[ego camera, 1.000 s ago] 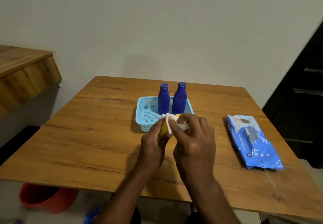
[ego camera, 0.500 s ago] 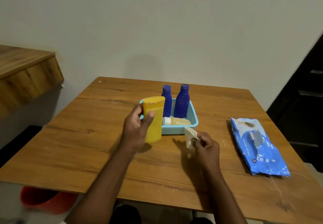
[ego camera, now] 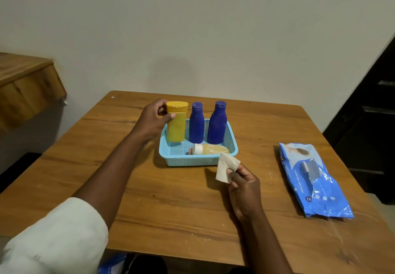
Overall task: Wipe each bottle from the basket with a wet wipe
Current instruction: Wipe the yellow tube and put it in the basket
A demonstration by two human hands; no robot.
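A light blue mesh basket (ego camera: 183,160) sits mid-table. My left hand (ego camera: 152,121) grips a yellow bottle (ego camera: 176,124) near its top; the bottle stands cap-up in the basket's left side. Two dark blue bottles (ego camera: 196,125) (ego camera: 217,124) stand upright beside it. A small pale yellow bottle with a white cap (ego camera: 210,149) lies on its side along the basket's front. My right hand (ego camera: 242,185) pinches a folded white wet wipe (ego camera: 226,167) just in front of the basket's right corner.
A blue pack of wet wipes (ego camera: 313,179) lies on the right of the wooden table (ego camera: 171,199). A wooden shelf (ego camera: 23,87) juts out at the left. A dark door (ego camera: 372,124) is at the right. A wall stands behind the table.
Both hands were rubbing the yellow bottle with the wipe. My left hand then carried the bottle away and set it upright in the basket; my right hand drew back with the wipe.
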